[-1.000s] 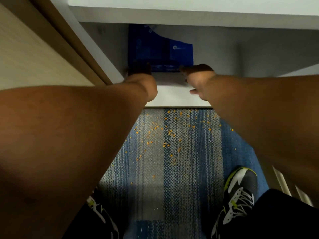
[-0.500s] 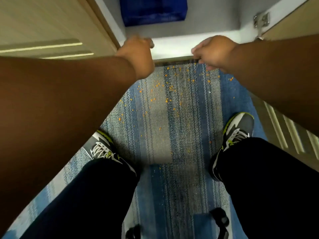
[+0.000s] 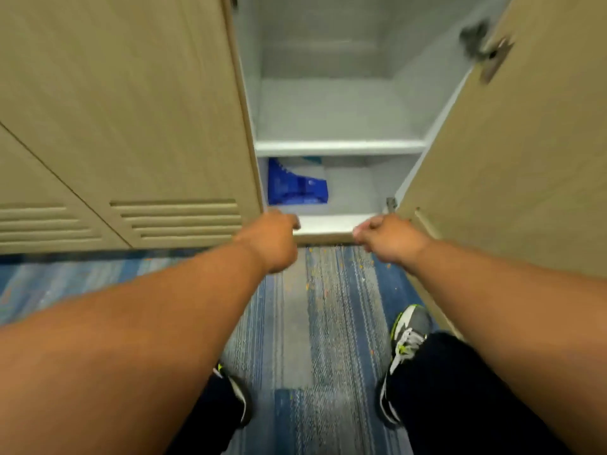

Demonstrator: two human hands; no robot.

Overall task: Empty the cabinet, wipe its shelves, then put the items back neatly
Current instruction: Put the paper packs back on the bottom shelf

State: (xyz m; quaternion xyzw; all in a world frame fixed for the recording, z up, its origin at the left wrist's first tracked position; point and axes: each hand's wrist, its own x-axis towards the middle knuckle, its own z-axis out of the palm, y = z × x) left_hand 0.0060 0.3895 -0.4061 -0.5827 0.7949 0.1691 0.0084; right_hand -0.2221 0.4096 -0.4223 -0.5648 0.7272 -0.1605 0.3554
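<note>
Closed beige wood-grain cabinet fronts with louvre slots fill 9 to 11 o'clock. The matching beige door stands swung open from 1 to 3 o'clock. Blue and grey striped carpet runs under me through 6 o'clock.

At 12 o'clock is the open white-grey cabinet interior, with a white middle shelf and a bottom shelf below it.

A blue printed packet sits on the bottom shelf, hard against the wall at 9 o'clock.

My left hand is at the front lip of the bottom shelf on its 9 o'clock end, fingers curled, nothing in it. My right hand is at the 3 o'clock end, also curled with nothing in it. I can't tell whether either touches the lip.

My grey and lime trainers show at 5 and 7 o'clock. A metal hinge is just beyond my right hand. Orange crumbs are scattered on the carpet.
</note>
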